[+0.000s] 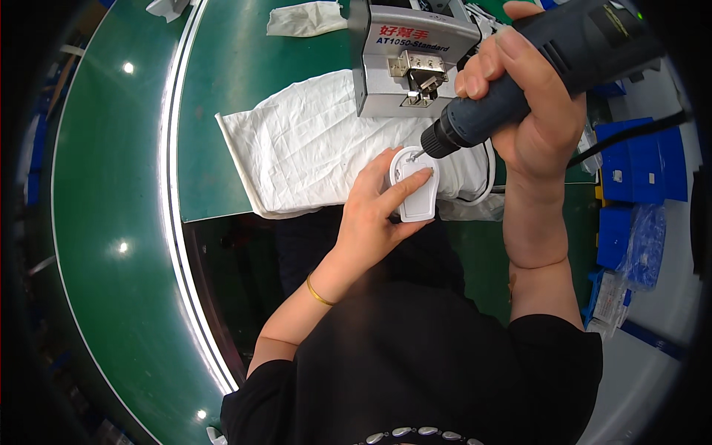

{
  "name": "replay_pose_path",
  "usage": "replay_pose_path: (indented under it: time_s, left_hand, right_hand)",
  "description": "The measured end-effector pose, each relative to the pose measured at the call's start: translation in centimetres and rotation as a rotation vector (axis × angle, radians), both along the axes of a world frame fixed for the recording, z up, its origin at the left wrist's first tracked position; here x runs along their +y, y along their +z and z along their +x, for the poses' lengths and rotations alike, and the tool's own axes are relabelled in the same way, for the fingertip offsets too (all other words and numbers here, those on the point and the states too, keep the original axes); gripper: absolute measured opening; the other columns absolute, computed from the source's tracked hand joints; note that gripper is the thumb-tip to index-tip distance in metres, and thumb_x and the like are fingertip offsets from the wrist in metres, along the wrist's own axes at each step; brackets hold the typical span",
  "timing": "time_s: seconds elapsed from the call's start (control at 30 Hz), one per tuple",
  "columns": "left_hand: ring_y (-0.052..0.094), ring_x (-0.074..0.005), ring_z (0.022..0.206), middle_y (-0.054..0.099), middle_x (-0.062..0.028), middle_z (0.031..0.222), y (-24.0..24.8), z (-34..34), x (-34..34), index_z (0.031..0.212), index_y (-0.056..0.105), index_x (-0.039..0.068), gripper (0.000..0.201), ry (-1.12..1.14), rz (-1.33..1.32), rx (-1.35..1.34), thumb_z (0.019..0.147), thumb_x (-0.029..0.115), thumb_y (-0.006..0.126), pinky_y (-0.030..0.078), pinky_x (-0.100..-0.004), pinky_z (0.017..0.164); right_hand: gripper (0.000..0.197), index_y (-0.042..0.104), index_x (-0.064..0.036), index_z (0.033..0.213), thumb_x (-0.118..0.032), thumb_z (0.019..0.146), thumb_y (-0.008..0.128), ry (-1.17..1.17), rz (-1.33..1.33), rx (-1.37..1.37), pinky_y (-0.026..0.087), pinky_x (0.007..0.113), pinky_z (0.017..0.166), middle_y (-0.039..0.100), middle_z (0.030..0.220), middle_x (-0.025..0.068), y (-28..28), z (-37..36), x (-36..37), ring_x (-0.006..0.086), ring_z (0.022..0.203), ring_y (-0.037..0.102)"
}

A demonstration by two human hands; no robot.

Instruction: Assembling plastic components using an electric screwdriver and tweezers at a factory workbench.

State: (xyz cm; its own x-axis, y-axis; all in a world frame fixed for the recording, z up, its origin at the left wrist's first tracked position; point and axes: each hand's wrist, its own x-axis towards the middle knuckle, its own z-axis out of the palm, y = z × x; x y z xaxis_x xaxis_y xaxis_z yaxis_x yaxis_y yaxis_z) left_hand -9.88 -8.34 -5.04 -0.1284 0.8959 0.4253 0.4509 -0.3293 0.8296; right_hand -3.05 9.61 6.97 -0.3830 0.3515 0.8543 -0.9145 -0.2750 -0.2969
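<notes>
Left hand (368, 211): fingers grasp white rounded plastic housing (420, 202) | right hand (543, 96): fingers grip dark cylindrical electric screwdriver (475, 117), bit (418, 155) at housing's far end

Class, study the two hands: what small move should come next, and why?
Probably press the electric screwdriver gently along its bit with the right hand: the bit's tip appears to meet the rounded end of the white plastic housing, while the left hand holds that housing.
</notes>
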Motion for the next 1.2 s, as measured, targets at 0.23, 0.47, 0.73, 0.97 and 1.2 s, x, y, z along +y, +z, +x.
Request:
replay_pose_path:
  time_s: [0.23, 0.47, 0.73, 0.97, 1.2]
  left_hand:
    - [0.053, -0.0390, 0.123, 0.051, -0.0208, 0.138, 0.2, -0.3, -0.3, 0.125, 0.068, 0.017, 0.071, 0.021, 0.001, 0.015, 0.058, 0.009, 0.089, 0.047, -0.0438, 0.102]
    - [0.054, -0.0369, 0.122, 0.050, -0.0189, 0.140, 0.2, -0.3, -0.6, 0.126, 0.067, 0.018, 0.070, 0.034, -0.006, 0.041, 0.060, 0.010, 0.089, 0.049, -0.0424, 0.099]
    - [0.054, -0.0360, 0.121, 0.050, -0.0177, 0.139, 0.5, -0.2, -0.3, 0.126, 0.067, 0.018, 0.070, 0.011, 0.013, 0.043, 0.060, 0.012, 0.090, 0.050, -0.0421, 0.098]
    - [0.051, -0.0357, 0.128, 0.047, -0.0165, 0.143, 0.5, -0.2, -0.4, 0.126, 0.068, 0.019, 0.072, 0.011, -0.049, 0.038, 0.058, 0.010, 0.091, 0.047, -0.0419, 0.104]
    - [0.052, -0.0358, 0.128, 0.047, -0.0169, 0.143, 0.5, -0.1, -0.5, 0.126, 0.068, 0.019, 0.072, 0.027, -0.026, 0.042, 0.059, 0.010, 0.091, 0.047, -0.0419, 0.104]
  right_hand:
    - [0.032, 0.047, -0.0008, 0.122, -0.009, 0.092, 0.056, -0.916, -0.238, -0.619, 0.049, 0.038, 0.066, 0.057, 0.075, 0.0101, 5.8, 3.5, -4.2, 0.0206, 0.065, 0.057]
    - [0.036, 0.045, 0.0036, 0.122, -0.002, 0.088, 0.057, -1.519, -0.009, -0.206, 0.052, 0.033, 0.061, 0.057, 0.072, 0.0106, 6.8, 0.5, 2.2, 0.0198, 0.060, 0.059]
    - [0.036, 0.044, 0.0038, 0.123, -0.008, 0.091, 0.057, -0.971, 0.093, -0.383, 0.054, 0.044, 0.070, 0.059, 0.073, 0.0128, 5.2, 3.5, 0.9, 0.0228, 0.063, 0.059]
    - [0.035, 0.045, 0.0043, 0.115, 0.003, 0.084, 0.060, -0.858, -0.102, -0.669, 0.053, 0.034, 0.059, 0.060, 0.073, 0.0110, 4.2, 1.6, -0.4, 0.0205, 0.058, 0.060]
    - [0.034, 0.049, 0.0014, 0.114, 0.007, 0.084, 0.063, -0.962, 0.084, -0.750, 0.054, 0.031, 0.058, 0.061, 0.075, 0.0094, 4.5, 0.6, -0.7, 0.0184, 0.058, 0.062]
